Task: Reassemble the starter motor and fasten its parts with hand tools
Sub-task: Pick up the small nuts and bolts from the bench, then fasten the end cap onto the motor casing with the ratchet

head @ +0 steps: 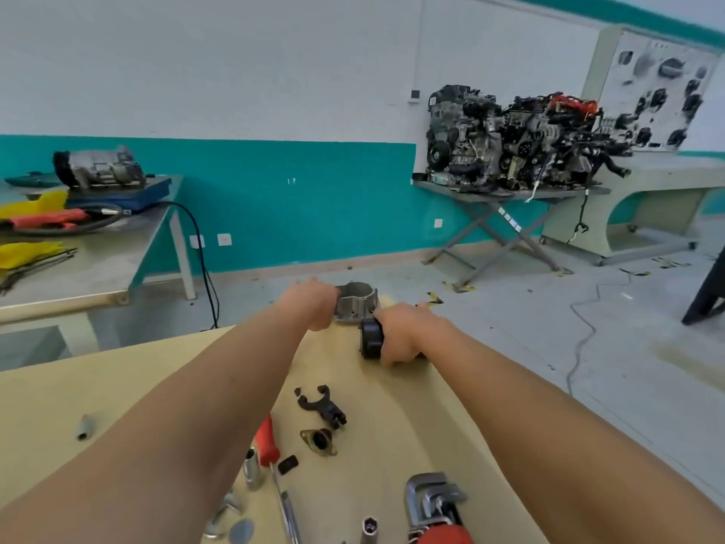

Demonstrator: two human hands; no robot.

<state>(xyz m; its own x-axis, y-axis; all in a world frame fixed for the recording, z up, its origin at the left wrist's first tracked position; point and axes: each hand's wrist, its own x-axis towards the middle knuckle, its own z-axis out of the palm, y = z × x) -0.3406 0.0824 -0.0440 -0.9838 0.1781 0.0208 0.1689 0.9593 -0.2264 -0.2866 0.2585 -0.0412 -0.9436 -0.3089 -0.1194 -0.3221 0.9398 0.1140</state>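
The pale yellow wooden worktable point(392, 390) fills the foreground, with a grey steel bench point(98, 265) off to its left and, along the white-and-teal wall, a cream cabinet carrying a white display board of dark car parts point(659, 92). Beside that cabinet a stripped car engine trailing black hoses and wires point(506, 139) sits on a grey scissor-lift stand point(498, 225); the small white stickers on the stand's legs are too small to read. On the steel bench a silvery ribbed motor unit point(98, 168) rests on a blue case. Both bare arms stretch to the worktable's far edge. There the left hand point(316, 304) lies against the left wall of the grey cast-metal starter housing point(359, 304), which stands mouth up; its fingertips are hidden, so I cannot tell whether it clasps the housing. The right hand point(406, 335) is wrapped around a black cylindrical motor part point(370, 339), held just beside the housing's near right corner. Nearer the person lie a bundle of steel hex keys in a red holder point(431, 500), a red-handled screwdriver point(267, 441), a black forked lever point(321, 406), an oval metal flange with a black centre point(319, 441), three loose steel sockets point(253, 471) and a small black rubber block point(287, 464).
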